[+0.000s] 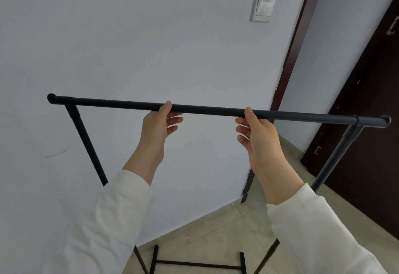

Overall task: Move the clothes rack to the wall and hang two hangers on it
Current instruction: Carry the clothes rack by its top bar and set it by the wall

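A black metal clothes rack (211,110) stands in front of me, its top bar running across the view close to the pale wall (129,36). My left hand (158,125) grips the bar left of its middle, thumb over the top. My right hand (255,132) holds the bar right of its middle, thumb on top and fingers loosely curled beneath. Both uprights slope down to a base frame (197,263) on the floor. No hangers are in view.
A light switch (263,5) sits high on the wall. A dark brown door frame (291,62) and an open dark door (367,122) lie to the right, near the rack's right end. Beige floor tiles (216,230) show below.
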